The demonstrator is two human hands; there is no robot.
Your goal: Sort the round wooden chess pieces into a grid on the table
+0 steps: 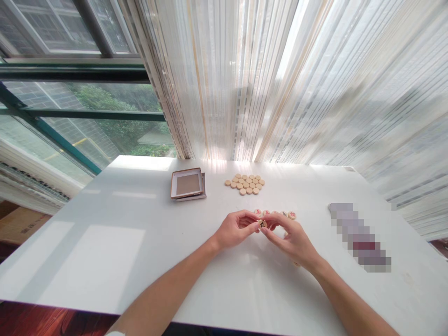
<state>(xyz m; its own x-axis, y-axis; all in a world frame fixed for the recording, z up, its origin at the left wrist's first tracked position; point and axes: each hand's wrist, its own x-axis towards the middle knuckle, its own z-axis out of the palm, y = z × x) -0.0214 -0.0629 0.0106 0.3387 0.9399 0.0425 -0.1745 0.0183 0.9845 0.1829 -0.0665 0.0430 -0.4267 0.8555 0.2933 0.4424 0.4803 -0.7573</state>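
Pale wood, round and flat, the wooden disc [262, 224] sits right where the two hands meet, above the middle of the white table [115, 242] and towards its near half. The left hand [235, 229] comes in from the left with its fingers curled and its thumb and fingertips closed on the disc's left edge. The right hand [292, 240] comes in from the right with its fingers bunched against the opposite edge, so both pinch the same piece. I cannot tell which of them carries more of it. The disc lies directly between the hands, no nearer to one than the other. Being round it has no long axis, and the face with a dark mark is turned up towards the camera. Just beyond the fingertips, close to them, a short row of discs [291, 215] with red marks runs left to right on the table, partly hidden by the fingers. Farther back, well apart from the hands, a cluster of plain discs [245, 184] lies packed edge to edge. To its left is a shallow open box [188, 184] with a brown floor. A blurred object [360, 238] lies off to the right of the right hand. A striped sheer curtain [280, 79] hangs behind the table, with a window [87, 107] at the left.
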